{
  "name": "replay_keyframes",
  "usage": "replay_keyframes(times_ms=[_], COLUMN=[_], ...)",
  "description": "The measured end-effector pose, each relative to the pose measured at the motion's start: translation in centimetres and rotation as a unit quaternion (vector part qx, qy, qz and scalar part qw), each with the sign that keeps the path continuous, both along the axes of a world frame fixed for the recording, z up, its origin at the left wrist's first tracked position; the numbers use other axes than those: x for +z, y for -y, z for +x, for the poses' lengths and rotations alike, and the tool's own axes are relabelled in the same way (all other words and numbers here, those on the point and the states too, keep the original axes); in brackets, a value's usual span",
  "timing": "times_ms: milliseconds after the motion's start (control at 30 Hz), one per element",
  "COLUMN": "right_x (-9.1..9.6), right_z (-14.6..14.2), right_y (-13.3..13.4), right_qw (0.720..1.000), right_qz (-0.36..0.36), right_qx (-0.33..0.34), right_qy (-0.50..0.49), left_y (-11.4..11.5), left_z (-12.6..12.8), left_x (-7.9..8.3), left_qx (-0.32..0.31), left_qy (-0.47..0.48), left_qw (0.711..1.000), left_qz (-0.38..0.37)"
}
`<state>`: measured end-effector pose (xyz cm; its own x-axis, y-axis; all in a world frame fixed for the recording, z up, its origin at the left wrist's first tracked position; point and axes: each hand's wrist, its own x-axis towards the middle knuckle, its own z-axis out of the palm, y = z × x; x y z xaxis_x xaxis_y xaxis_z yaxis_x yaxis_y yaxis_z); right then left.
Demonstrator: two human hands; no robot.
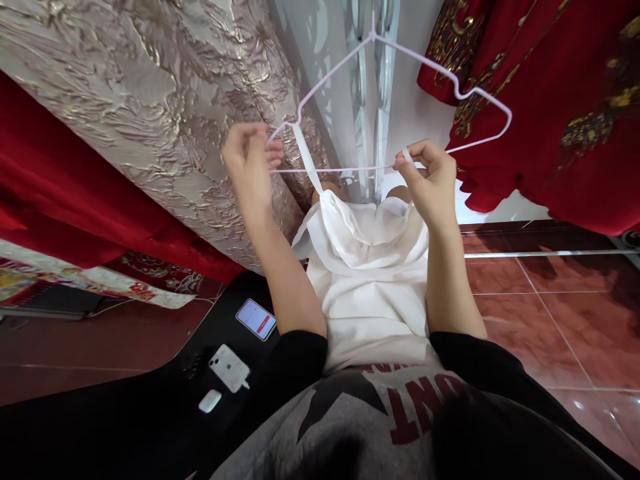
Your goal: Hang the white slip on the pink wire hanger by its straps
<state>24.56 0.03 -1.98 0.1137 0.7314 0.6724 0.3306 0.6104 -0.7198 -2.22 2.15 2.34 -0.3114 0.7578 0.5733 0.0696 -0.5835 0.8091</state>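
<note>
A pale pink clothes hanger (334,69) is held up in front of me. My left hand (251,157) is closed around its left end, which the fingers partly hide. One white strap (307,157) of a white garment (370,280) loops over the hanger's left shoulder, by the notch. Close to the bottom bar, my right hand (430,177) pinches the other strap (409,158) between thumb and fingers. That strap is off the hanger's right shoulder. The garment's body drapes down over my lap with its gathered top edge facing up.
On the black seat (165,413) at left lie a phone with a lit screen (256,319), a white phone (229,368) and a small white case (210,401). A textured beige cloth (165,100) hangs at left, and red embroidered cloth (545,87) at right. Red tiles (565,313) cover the floor.
</note>
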Motion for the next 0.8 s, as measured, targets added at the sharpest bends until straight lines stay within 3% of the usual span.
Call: replay_keyframes(times_ms=[100,167,233,367,400,533,667,800], right_x=[0.2,0.4,0.6,0.8,1.0,2.6,6.2,8.7], right_z=[-0.1,0.3,1.5,6.2,7.5,10.2,9.0,7.8], right_y=[0.4,0.5,0.4,-0.8,-1.3,-2.6,-1.8,-0.3], right_qw=[0.999,0.997,0.988,0.935,0.935,0.975,0.994,0.987], right_qz=[-0.018,-0.003,0.051,0.197,0.207,0.136,0.095,0.091], right_qx=[0.023,0.008,-0.05,-0.168,-0.173,-0.115,-0.049,-0.084], right_qy=[-0.032,-0.074,-0.136,-0.24,-0.23,-0.13,0.013,0.101], left_y=[0.1,0.3,0.6,1.1,1.1,1.2,1.3,1.5], left_z=[1.0,1.7,2.1,1.8,1.6,1.2,1.3,1.6], left_x=[-3.2,-4.4,-4.7,-3.9,-3.8,-3.6,-3.5,-3.2], left_qx=[-0.056,-0.086,-0.081,-0.078,-0.081,-0.073,-0.065,-0.059], left_qy=[0.17,0.238,0.257,0.249,0.246,0.218,0.214,0.222], left_qw=[0.984,0.967,0.963,0.965,0.966,0.973,0.975,0.973], left_qz=[-0.025,-0.025,-0.018,0.017,0.023,0.018,0.012,-0.018])
